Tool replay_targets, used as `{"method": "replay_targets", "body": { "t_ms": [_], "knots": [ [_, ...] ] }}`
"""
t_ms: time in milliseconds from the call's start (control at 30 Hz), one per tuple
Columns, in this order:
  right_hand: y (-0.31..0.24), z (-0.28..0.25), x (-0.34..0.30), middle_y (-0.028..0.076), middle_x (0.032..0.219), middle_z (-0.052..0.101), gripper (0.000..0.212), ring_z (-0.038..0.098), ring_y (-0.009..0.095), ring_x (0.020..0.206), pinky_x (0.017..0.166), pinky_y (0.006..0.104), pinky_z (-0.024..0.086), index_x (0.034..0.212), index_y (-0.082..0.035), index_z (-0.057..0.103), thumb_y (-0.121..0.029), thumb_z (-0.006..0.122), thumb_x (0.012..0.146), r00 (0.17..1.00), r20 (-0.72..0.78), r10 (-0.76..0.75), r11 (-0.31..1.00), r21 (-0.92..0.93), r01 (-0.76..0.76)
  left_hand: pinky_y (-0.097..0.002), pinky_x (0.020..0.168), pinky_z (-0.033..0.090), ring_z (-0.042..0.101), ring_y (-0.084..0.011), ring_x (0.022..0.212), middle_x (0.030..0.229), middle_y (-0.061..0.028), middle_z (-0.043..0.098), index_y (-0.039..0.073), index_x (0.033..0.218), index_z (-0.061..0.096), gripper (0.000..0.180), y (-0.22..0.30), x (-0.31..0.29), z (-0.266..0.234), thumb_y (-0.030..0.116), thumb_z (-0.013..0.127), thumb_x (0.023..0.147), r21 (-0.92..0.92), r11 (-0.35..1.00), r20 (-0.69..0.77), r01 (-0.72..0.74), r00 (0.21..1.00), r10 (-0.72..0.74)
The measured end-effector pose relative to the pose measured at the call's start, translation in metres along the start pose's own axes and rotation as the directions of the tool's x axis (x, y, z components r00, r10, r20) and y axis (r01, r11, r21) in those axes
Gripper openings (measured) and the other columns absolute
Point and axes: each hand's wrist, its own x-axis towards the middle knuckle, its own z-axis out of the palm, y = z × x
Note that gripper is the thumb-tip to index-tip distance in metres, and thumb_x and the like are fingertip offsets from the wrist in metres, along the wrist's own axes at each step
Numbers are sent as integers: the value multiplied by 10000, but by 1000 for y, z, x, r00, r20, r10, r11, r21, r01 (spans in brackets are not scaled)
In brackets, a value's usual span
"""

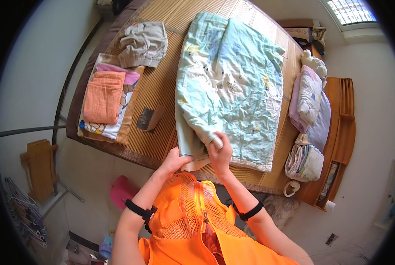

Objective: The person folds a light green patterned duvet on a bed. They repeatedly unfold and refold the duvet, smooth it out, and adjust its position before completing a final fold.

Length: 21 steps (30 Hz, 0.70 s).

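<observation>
Your left hand pinches the near left edge of the pale green quilt, thumb lying over the cloth and the other fingertips hidden; your right hand, just beside it, closes around a rolled-up fold of the same quilt. Far left, below the bed's level, hangers cluster near a wooden board-like piece, and a pink object sits low beside your left forearm. On the slatted mat covering the bed, a folded orange cloth rests on a folded printed blanket, with a crumpled beige garment touching its far end. Next comes a flat dark piece (too small to make out clearly), between that pile and the quilt. The quilt lies wrinkled across the middle of the mat, its near left part lifted and turned over in your grip. To its right, a patterned pillow and a folded cloth bundle line the wooden headboard, with a white plush toy at the far end.
</observation>
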Motion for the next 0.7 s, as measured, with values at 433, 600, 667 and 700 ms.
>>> {"method": "replay_targets", "body": {
  "t_ms": [433, 600, 667, 700],
  "knots": [
    [-15, -64, 36, 160, 1066, 641, 616, 619, 349, 977, 800, 414, 507, 1256, -57, 518, -136, 770, 699, 878, 452, -161, 868, -358, 343, -348, 923, 511, 627, -213, 1014, 1125, -119, 614, -22, 1201, 534, 307, 72, 39, 56, 159, 547, 954, -160, 979, 392, 130, 918, -58],
    [-5, -93, 17, 146, 1008, 671, 462, 651, 317, 932, 793, 373, 514, 1160, -70, 629, -13, 704, 708, 905, 421, -59, 979, -153, 135, -437, 1006, 463, 546, -286, 1198, 1329, -143, 535, 36, 1352, 449, 590, 91, 75, 51, 501, 379, 995, -94, 959, 200, 269, 948, -246],
    [-9, -113, -1, 139, 979, 675, 464, 652, 325, 903, 781, 374, 513, 1138, -98, 651, 30, 658, 692, 888, 446, -109, 974, -132, 186, -491, 1044, 414, 502, -302, 1248, 1402, -113, 486, 83, 1431, 364, 599, 98, 104, 50, 491, 384, 993, -260, 930, 184, 259, 959, -216],
    [-12, -123, -11, 136, 965, 677, 473, 652, 329, 889, 776, 374, 513, 1127, -113, 662, 51, 634, 684, 870, 463, -167, 968, -89, 234, -484, 1076, 378, 477, -303, 1273, 1421, -108, 469, 88, 1436, 362, 605, 101, 120, 48, 491, 409, 986, -321, 925, 213, 204, 967, -140]
  ]
}}
